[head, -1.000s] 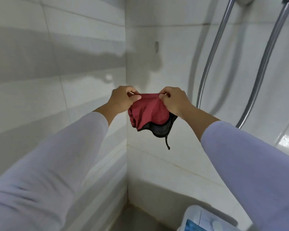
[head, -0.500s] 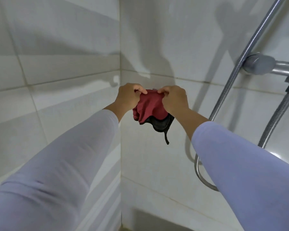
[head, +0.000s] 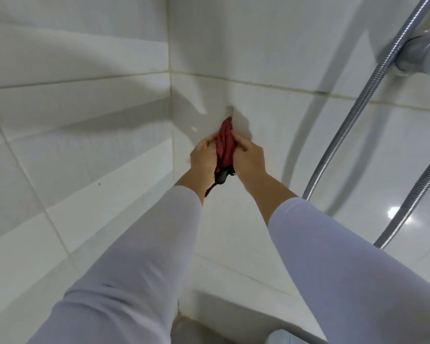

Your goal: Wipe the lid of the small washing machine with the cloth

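cloth (head: pixel 225 145) pinched between both hands, perhaps hooked

View: a single head-worn wide-angle camera.
Position: above and behind both outstretched arms.
Facing: forward into the tiled wall corner (head: pixel 170 100), pitched slightly down.
Nearness: sleeves (head: pixel 139 256) fill the lower frame, close to the lens; the hands sit farther off, mid-frame.
Right edge: shower hose (head: pixel 353 120).
Shared views: none, only one camera.
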Demonstrator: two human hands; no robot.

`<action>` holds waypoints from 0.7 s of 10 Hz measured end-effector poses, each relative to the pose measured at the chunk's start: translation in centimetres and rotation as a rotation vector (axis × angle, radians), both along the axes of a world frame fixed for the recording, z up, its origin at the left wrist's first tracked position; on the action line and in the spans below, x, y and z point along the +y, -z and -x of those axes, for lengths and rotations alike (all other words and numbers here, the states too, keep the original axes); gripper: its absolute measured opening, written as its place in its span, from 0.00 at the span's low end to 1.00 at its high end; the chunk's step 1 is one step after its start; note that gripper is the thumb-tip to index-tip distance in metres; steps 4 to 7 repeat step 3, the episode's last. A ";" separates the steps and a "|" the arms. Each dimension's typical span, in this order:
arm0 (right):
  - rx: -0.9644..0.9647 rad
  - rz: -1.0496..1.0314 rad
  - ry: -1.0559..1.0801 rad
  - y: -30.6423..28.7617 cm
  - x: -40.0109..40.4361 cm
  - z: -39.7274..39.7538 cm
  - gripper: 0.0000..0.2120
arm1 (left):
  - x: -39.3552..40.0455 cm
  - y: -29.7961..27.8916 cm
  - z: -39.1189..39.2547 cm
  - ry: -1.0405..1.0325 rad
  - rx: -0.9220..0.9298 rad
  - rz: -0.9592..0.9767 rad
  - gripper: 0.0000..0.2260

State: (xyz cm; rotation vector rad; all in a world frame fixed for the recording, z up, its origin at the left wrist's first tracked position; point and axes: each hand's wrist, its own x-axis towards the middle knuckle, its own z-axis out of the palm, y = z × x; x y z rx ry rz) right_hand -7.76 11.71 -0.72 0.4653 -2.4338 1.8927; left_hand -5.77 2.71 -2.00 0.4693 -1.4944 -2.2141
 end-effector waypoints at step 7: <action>-0.208 0.121 0.009 2.2 4.6 -3.1 0.18 | 1.9 2.6 -3.8 -0.240 -0.213 0.063 0.04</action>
